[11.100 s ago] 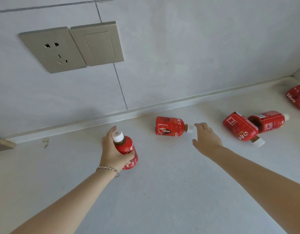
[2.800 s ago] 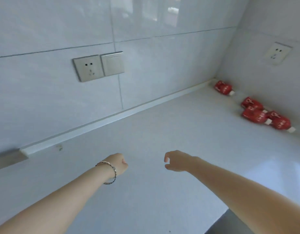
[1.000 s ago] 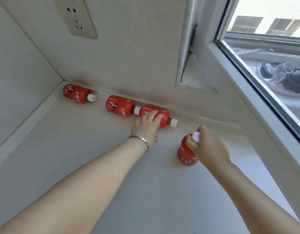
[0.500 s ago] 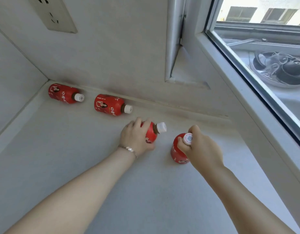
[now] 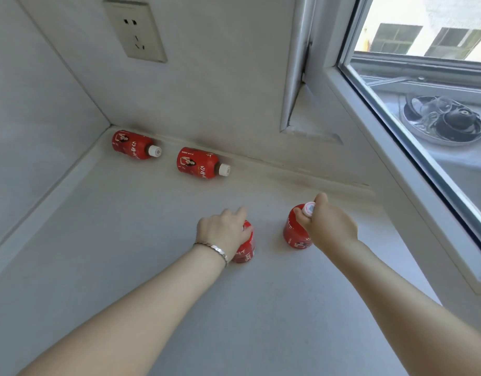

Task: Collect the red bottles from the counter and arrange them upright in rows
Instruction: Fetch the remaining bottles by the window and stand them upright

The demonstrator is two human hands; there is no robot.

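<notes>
Two red bottles stand upright on the pale counter (image 5: 141, 267). My left hand (image 5: 223, 232) grips the left upright bottle (image 5: 246, 252) from above, hiding its cap. My right hand (image 5: 326, 226) holds the right upright bottle (image 5: 293, 234) by its white cap and neck. Two more red bottles lie on their sides along the back wall: one in the corner (image 5: 132, 145), the other (image 5: 200, 164) to its right, both with white caps pointing right.
A wall socket (image 5: 135, 31) sits above the corner. A window frame (image 5: 396, 164) borders the counter on the right. A raised strip runs along the left wall.
My left hand has lifted its bottle from tilted to upright and set it beside the right one. The right hand and its bottle have stayed put.
</notes>
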